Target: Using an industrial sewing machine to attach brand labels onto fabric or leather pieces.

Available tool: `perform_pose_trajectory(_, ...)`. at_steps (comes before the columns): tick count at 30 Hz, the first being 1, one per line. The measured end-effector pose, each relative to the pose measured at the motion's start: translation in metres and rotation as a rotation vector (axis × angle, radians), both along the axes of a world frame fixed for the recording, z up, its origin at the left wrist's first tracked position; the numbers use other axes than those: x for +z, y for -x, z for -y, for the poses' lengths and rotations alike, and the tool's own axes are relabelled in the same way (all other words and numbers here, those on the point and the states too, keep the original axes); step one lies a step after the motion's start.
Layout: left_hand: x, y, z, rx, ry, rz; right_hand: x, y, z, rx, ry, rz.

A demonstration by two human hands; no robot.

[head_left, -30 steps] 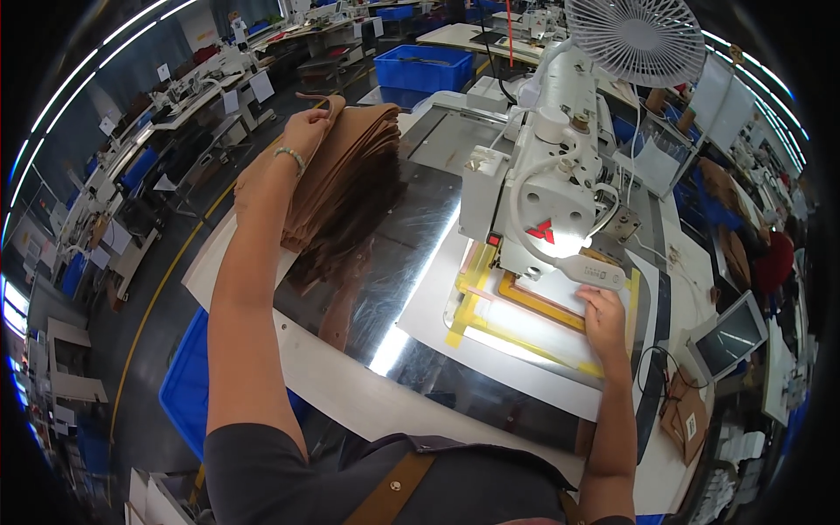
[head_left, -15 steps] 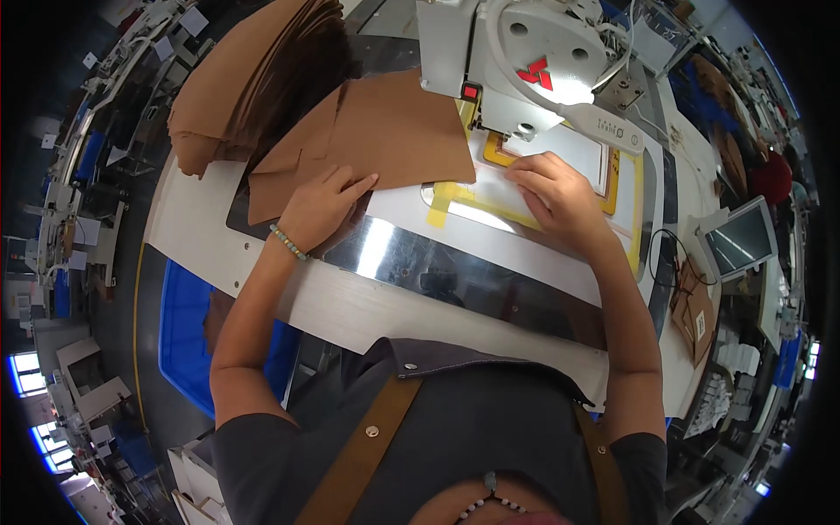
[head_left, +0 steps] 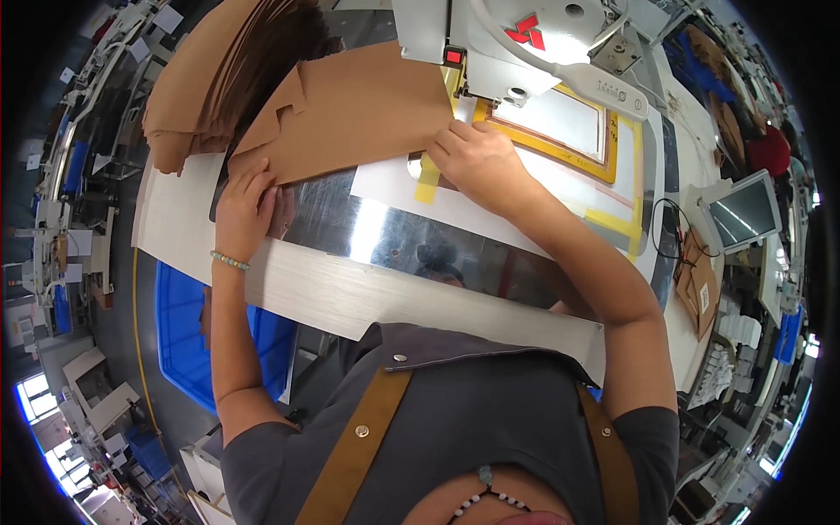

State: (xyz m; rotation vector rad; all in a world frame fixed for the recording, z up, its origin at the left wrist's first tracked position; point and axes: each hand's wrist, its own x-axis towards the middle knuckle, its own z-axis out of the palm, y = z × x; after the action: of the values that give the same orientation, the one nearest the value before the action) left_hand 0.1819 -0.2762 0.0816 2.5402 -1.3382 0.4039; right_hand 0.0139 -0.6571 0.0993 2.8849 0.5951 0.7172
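Note:
A brown cut fabric panel point(head_left: 367, 109), with a notched flap at its left part, lies across the shiny metal plate left of the sewing machine head point(head_left: 516, 44). My left hand point(head_left: 245, 208) is closed at the panel's near left corner, fingertips on top and thumb by the edge. At the right end, my right hand point(head_left: 477, 162) has its curled fingers closed on the panel's edge. Just beyond the right hand sits a yellow-edged rectangular clamp frame point(head_left: 604, 166) on a white sheet. Whether the panel is one layer or several I cannot tell.
A tall stack of brown fabric pieces point(head_left: 197, 96) stands at the back left. Below the table on the left is a blue bin point(head_left: 179, 328). A small screen point(head_left: 744, 214) and more brown pieces point(head_left: 697, 284) are at the right, beside a looped black cable.
My left hand has slid left to the panel's corner. My right hand has come left from the frame onto the panel's right end. The panel has shifted a little left and away.

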Motion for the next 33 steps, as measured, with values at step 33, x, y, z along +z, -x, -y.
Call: perform_pose_trajectory(33, 0.007, -0.026, 0.175, -0.598, 0.11, 0.236, 0.021, 0.13, 0.117, -0.325, 0.022, -0.07)
